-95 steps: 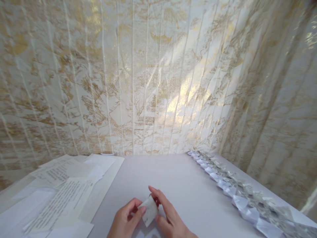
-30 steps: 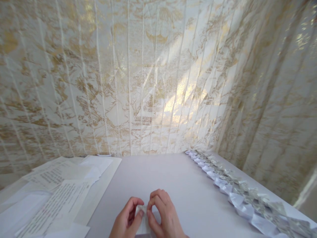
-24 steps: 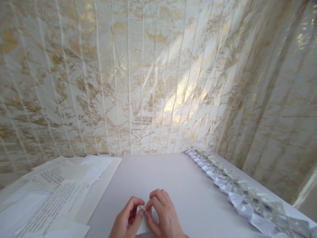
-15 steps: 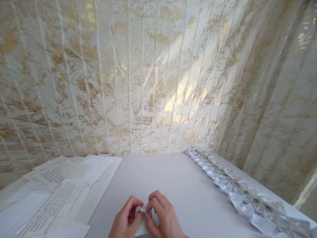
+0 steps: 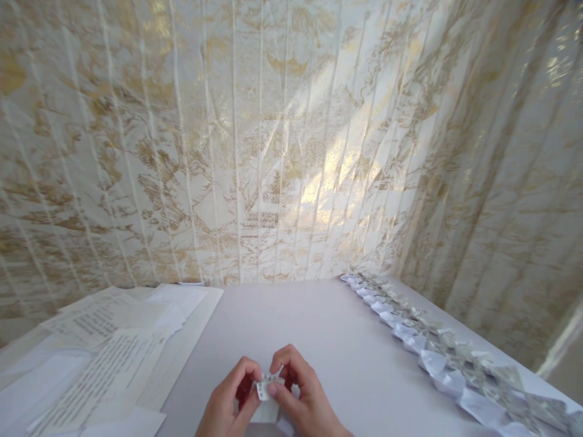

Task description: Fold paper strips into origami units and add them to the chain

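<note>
Between my two hands is a small folded piece of paper [image 5: 265, 413], white with dark print along its folded upper edge. My left hand [image 5: 232, 394] pinches the paper's left side between thumb and curled fingers. On the other side, my right hand [image 5: 303, 394] presses its thumb onto the printed fold, its index finger bent behind. Both hands are low in the head view, just above the front of the white table [image 5: 273, 321]. The paper's lower part hangs below my thumbs, and my fingers hide some of the fold.
At left, printed and plain paper sheets [image 5: 107, 376] lie overlapping on a larger pale sheet [image 5: 200, 321]. Along the right side run rows of folded paper pieces [image 5: 437, 370], some white, some printed grey. A gold-patterned curtain [image 5: 218, 152] hangs behind the table and down the right.
My right thumb has moved up onto the front of the paper, and the printed fold now shows more. The paper's lower part has come further into view.
</note>
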`<state>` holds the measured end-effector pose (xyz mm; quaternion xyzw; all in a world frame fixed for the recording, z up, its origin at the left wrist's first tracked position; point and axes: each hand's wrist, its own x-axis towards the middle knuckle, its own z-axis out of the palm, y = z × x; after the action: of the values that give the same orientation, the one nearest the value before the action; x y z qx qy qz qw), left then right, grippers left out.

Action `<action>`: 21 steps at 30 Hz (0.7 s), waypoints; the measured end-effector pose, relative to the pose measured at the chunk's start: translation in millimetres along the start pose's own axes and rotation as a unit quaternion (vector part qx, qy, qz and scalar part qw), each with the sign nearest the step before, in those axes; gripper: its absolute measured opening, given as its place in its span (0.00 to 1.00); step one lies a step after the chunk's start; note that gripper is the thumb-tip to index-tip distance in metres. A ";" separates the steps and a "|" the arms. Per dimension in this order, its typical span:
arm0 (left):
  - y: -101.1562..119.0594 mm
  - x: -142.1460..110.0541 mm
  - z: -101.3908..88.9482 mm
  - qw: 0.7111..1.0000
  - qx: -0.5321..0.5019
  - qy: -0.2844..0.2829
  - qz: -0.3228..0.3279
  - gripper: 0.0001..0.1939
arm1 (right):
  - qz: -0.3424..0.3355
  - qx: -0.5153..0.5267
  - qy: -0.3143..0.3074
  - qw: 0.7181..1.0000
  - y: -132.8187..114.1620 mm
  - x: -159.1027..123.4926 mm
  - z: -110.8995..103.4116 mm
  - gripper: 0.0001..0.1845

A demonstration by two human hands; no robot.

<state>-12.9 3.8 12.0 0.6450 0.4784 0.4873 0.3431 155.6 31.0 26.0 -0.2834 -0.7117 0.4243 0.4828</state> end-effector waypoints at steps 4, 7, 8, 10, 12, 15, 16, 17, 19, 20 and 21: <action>-2.0 2.1 -4.8 0.999 0.018 -0.027 0.007 0.11 | 0.033 0.005 -0.020 0.999 -0.3 0.1 -0.5 0.19; 3.5 1.7 -4.5 1.000 -0.010 -0.022 -0.019 0.13 | 0.059 0.004 0.006 0.998 -1.6 0.5 -2.0 0.21; 6.0 1.5 -3.8 0.999 -0.024 -0.015 -0.033 0.15 | 0.065 0.004 0.019 0.998 -1.9 0.7 -2.5 0.21; 10.6 1.2 -2.2 0.997 -0.048 -0.002 -0.055 0.16 | 0.072 0.017 0.040 0.996 -1.7 1.1 -3.4 0.21; 13.9 1.2 -0.7 0.996 -0.066 -0.003 -0.059 0.17 | 0.074 0.040 0.052 0.995 -0.5 1.3 -3.9 0.22; 17.3 1.1 0.6 0.994 -0.092 -0.011 -0.056 0.18 | 0.068 0.073 0.055 0.993 2.5 1.5 -3.5 0.23; 18.2 1.0 0.8 0.993 -0.099 -0.008 -0.058 0.19 | 0.067 0.082 0.053 0.993 3.5 1.5 -3.1 0.23; 19.2 0.8 1.0 0.993 -0.105 -0.001 -0.060 0.20 | 0.065 0.092 0.049 0.992 4.5 1.6 -2.6 0.22; 20.7 0.3 1.0 0.992 -0.107 0.018 -0.066 0.20 | 0.060 0.111 0.044 0.991 6.0 1.7 -1.5 0.22; 21.2 0.0 1.1 0.992 -0.103 0.025 -0.068 0.20 | 0.056 0.120 0.043 0.990 6.6 1.6 -0.8 0.22; 21.3 -0.2 1.2 0.993 -0.096 0.032 -0.068 0.20 | 0.050 0.127 0.042 0.990 7.1 1.6 -0.2 0.21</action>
<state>-5.7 -2.9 31.0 0.5595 0.4828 0.5267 0.4201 155.1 35.7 20.5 -0.2731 -0.6161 0.5226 0.5223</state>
